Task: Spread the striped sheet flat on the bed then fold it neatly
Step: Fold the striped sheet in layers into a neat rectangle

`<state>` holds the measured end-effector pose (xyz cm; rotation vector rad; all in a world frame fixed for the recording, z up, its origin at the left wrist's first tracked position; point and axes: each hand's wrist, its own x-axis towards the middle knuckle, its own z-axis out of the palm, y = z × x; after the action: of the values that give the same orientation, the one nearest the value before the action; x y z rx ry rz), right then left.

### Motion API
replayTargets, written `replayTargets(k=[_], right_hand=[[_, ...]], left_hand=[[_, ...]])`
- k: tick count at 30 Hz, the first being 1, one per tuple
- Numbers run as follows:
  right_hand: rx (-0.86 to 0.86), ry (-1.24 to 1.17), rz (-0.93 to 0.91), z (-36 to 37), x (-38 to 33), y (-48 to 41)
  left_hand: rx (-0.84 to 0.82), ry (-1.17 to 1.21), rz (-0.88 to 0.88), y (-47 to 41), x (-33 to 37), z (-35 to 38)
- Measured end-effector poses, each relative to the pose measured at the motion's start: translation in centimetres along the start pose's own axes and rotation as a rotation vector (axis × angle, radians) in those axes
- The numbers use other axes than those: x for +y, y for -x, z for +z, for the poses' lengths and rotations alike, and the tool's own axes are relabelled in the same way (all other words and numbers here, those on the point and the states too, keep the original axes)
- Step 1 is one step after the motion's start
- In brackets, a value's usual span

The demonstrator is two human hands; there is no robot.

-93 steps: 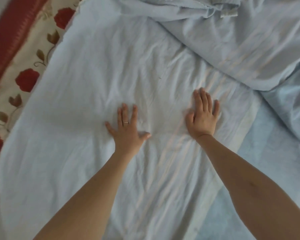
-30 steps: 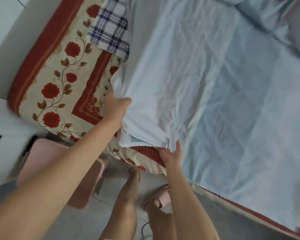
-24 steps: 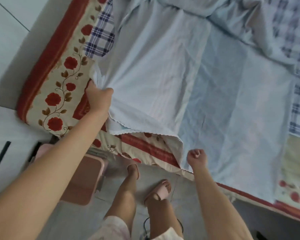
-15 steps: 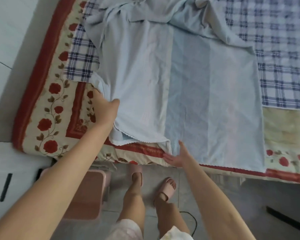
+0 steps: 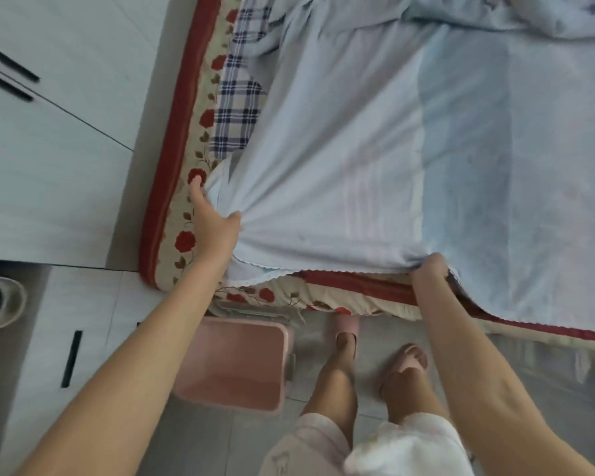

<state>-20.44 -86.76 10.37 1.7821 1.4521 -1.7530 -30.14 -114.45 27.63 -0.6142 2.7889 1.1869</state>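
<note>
Now gripping the near hem of the striped sheet [image 5: 340,187] at both ends: left hand [image 5: 213,228] bunching the corner between thumb and fingers, index finger stretched out over the rose-patterned bedspread [image 5: 186,214]; right hand [image 5: 428,269] curled closed over the hem right at the bed's near edge. Pulled taut between the two, with creases fanning out from the left grip. Lying across the bed, folded double on the left, a single darker blue layer reaching right and hanging slightly over the edge, crumpled at the far end. Little free room below the edge: pink stool [image 5: 241,369] beside the left leg, slippered feet [image 5: 347,328] close to the bed frame, grey tiled floor clear to the right. Compared with half a second earlier, left hand further out toward the red border, right hand no longer flat and open but clenched on the cloth, sheet stretched wider. Thin, soft, pale blue fabric with faint pinkish stripes and a scalloped hem; checked blue-and-white cloth [image 5: 237,108] underneath; thick quilted spread with red trim.
</note>
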Motion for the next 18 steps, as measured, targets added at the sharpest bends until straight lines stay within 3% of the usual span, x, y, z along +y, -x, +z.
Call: replayTargets(k=[4, 6, 10, 14, 16, 18], right_hand=[[0.017, -0.035, -0.305, -0.7, -3.1, 6.2], [-0.098, 0.15, -0.482, -1.4, -4.1, 9.8], [-0.212, 0.554, -0.575, -1.6, -5.4, 15.7], [-0.376, 0.613, -0.962, -1.6, -3.9, 18.1], [-0.478, 0.606, -1.008, -2.5, -3.5, 18.2], [-0.597, 0.395, -0.866, -3.4, -2.9, 18.5]], left_hand=[[-0.302, -0.041, 0.165, 1.5, 2.1, 1.1], [-0.523, 0.003, 0.127, 3.7, 4.0, 3.1], [-0.846, -0.072, 0.149, 8.5, 9.3, 7.4], [-0.633, -0.004, 0.067, 9.8, 10.9, 9.9], [-0.593, -0.044, 0.097, 9.9, 10.5, 9.4], [-0.554, -0.065, 0.161, 9.7, 10.1, 8.2]])
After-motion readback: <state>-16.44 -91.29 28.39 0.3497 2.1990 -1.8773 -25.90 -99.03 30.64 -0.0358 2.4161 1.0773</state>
